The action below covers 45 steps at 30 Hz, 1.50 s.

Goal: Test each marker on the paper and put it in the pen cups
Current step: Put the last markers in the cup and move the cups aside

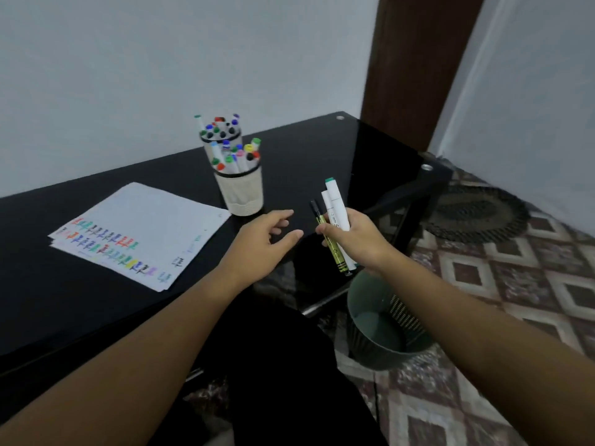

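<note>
Holding three markers (pixel 335 220) bunched upright in the curled right hand (pixel 357 239), above the black desk's (pixel 289 162) right edge. Left hand (pixel 267 239) empty, fingers relaxed, just beside. Best to pinch one marker free with it, uncap, then stroke bare paper (pixel 154 220) near the white mesh pen cup (pixel 241 191).

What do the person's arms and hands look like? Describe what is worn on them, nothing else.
Both forearms are bare right up to the bottom edge of the picture: no sleeve shows on either. The left hand and the right hand wear no gloves, and no watch, bracelet or ring can be seen on the wrists or fingers. The picture is slightly blurred, so a thin ring could go unnoticed.
</note>
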### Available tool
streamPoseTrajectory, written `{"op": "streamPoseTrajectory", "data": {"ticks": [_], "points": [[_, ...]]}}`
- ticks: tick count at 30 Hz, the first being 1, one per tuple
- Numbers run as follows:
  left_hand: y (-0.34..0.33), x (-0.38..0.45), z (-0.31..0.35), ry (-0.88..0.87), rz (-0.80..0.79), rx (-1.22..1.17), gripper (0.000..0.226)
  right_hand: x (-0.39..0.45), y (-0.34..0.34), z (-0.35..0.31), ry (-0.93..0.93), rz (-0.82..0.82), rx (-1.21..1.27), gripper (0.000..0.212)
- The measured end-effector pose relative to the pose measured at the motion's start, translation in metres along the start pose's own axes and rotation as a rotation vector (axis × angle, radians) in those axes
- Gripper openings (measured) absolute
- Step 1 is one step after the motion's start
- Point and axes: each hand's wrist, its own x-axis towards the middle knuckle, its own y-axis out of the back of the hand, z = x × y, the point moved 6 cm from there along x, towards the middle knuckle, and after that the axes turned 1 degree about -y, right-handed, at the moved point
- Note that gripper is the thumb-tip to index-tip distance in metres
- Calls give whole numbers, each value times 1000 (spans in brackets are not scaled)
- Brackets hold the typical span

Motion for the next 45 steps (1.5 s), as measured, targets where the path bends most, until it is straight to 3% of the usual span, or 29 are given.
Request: {"op": "streamPoseTrajectory", "data": {"ticks": [7,15,27,34,45], "points": [[-88,34,34,-7,-145,-39,53,-28,83,69,-107,165,-53,23],[-160,48,60,-9,-266,-51,50,-50,129,151,-248,276,-75,26],[-182,59,59,9,-315,-12,50,-39,143,203,-428,348,-39,36],[-162,56,49,6,-242,-13,45,-20,124,172,-316,318,-74,18],[-36,21,24,23,96,1,15,14,26,17,84,163,-118,7]]}}
